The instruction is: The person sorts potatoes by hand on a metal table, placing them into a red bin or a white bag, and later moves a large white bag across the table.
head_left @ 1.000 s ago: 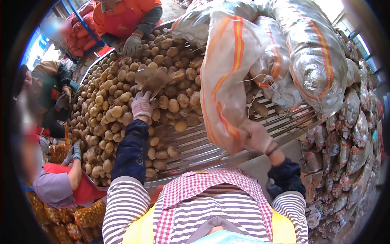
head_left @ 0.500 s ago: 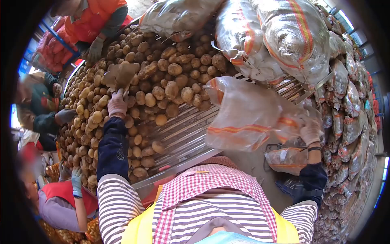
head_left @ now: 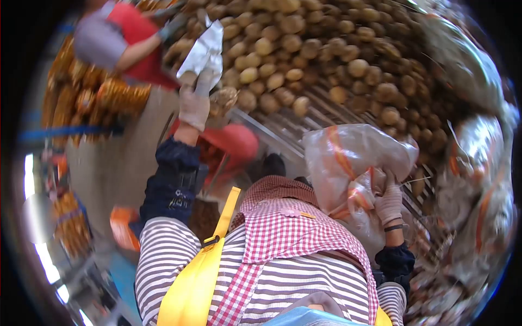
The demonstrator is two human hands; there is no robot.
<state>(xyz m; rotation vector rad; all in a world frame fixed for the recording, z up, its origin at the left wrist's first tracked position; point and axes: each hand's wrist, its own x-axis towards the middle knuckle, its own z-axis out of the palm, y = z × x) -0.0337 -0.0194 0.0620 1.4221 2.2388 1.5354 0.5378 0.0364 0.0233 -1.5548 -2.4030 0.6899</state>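
Note:
My left hand [head_left: 194, 106], in a pale glove, is closed on a crumpled silvery-white sheet [head_left: 205, 54] whose loose end points upward. It is held out at the near left end of the potato heap [head_left: 293, 49]. Fingers of my gloved right hand [head_left: 389, 202] grip the bunched part of a translucent plastic sack [head_left: 361, 157] with orange stripes. The sack looks limp and overlaps the slatted metal rack [head_left: 321, 111] in front of my apron.
Filled sacks [head_left: 462, 65] lie along the right. A red bucket [head_left: 239, 145] stands below the rack's left edge. At upper left, a person in a red vest [head_left: 133, 38] reaches toward the potatoes. Yellow net bags of produce [head_left: 122, 96] are piled behind that person.
My view has swung left. My left hand has moved from over the potatoes to the heap's near left end, its sheet now showing a silvery face. The sack has come in closer to my body.

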